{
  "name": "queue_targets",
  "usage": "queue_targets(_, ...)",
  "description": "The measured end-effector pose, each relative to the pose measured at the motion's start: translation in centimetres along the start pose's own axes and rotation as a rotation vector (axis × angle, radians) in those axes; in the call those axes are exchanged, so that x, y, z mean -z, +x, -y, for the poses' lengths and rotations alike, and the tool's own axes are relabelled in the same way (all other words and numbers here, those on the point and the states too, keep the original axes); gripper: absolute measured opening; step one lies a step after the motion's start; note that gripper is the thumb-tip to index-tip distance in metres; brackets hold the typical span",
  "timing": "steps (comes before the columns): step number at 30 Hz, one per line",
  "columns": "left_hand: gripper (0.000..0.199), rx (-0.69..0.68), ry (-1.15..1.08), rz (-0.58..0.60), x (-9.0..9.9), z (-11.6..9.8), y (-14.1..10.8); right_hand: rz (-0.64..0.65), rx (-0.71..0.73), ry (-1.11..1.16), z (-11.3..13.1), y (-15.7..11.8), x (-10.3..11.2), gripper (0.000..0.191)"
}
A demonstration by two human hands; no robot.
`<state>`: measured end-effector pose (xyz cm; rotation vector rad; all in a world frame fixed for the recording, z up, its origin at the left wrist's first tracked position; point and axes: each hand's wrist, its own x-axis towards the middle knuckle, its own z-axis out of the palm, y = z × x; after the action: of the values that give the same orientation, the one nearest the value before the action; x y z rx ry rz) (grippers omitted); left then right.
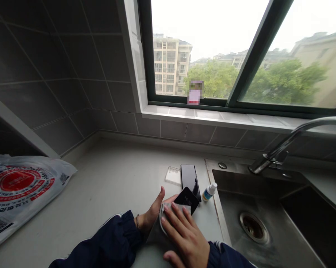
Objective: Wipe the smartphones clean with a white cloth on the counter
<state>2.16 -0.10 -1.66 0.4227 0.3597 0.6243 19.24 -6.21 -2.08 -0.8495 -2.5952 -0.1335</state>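
Observation:
My left hand [151,216] is closed around the side of a black smartphone [186,198], thumb sticking up. Lit digits show on the phone's dark screen. With fingers extended, my right hand [186,234] keeps a grey cleaning cloth [163,225] pressed over the phone's lower part, which the cloth and hand hide. Just beyond, a second dark smartphone [188,176] lies on the counter, partly behind the held one. A clear phone case [172,175] rests against its left side. To the right stands a small white spray bottle [209,192] with a blue label.
A steel sink [226,208] with a chrome faucet [274,149] is at the right. On the left, a white plastic bag [22,190] with red print lies on the pale counter [114,178]. Behind are a tiled wall and a window [212,44].

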Motion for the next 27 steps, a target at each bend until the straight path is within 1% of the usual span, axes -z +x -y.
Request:
queue_targets(4,0.091,0.007,-0.008,-0.016,0.16,-0.09,-0.01,0.010,-0.019,0.000,-0.13,0.04,0.12,0.068)
queue_targets(9,0.087,0.012,-0.021,0.002,-0.17,-0.26,0.15,0.000,-0.051,0.055,0.05,0.11,0.01,0.065)
queue_targets(16,0.090,0.037,-0.017,-0.030,0.25,-0.20,0.25,0.032,-0.039,0.055,-0.34,-0.01,0.00,0.063)
queue_targets(23,0.083,0.014,-0.008,0.030,-0.47,-0.45,-0.01,0.050,-0.027,0.041,-0.63,0.00,0.03,0.065)
queue_targets(27,0.081,-0.009,-0.002,0.030,-0.38,-0.41,0.06,0.054,-0.005,0.087,-0.90,0.10,0.28,0.066)
